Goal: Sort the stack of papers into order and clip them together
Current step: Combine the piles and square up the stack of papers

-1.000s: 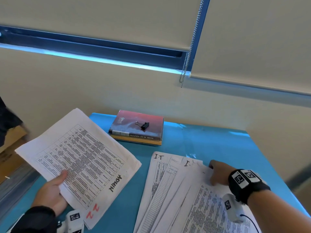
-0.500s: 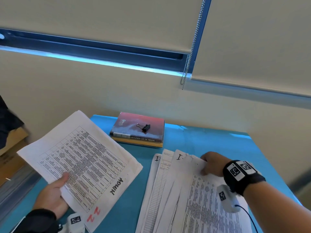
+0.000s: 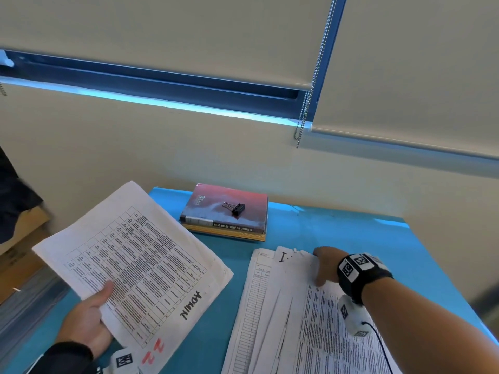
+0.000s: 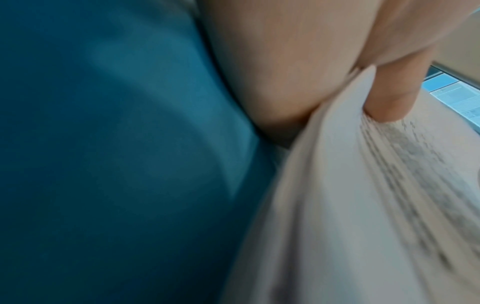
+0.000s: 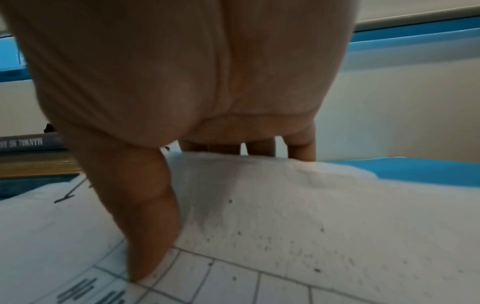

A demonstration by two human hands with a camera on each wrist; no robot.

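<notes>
My left hand (image 3: 98, 302) holds a sheaf of printed tables marked "ADMIN" (image 3: 135, 260) tilted above the table's left side, thumb (image 4: 389, 98) on top and fingers hidden beneath. A loose fan of papers (image 3: 283, 319) lies on the blue table (image 3: 351, 233) at the right. My right hand (image 3: 322, 265) grips their far edge: the fingers (image 5: 301, 148) curl over that edge and the thumb (image 5: 145, 216) presses on the top sheet (image 5: 285, 205), which bulges up. A black binder clip (image 3: 234, 208) lies on a red book (image 3: 253, 211) at the back.
The book (image 5: 31, 142) sits on a second, yellow-edged one against the wall. A bead chain (image 3: 305, 103) hangs from the window blind above. Cardboard boxes (image 3: 24, 238) stand beyond the table's left edge. Bare blue tabletop lies between the two lots of paper.
My right hand has pushed the fanned sheets closer together, and it now sits at their far edge. The left hand's sheaf has hardly shifted.
</notes>
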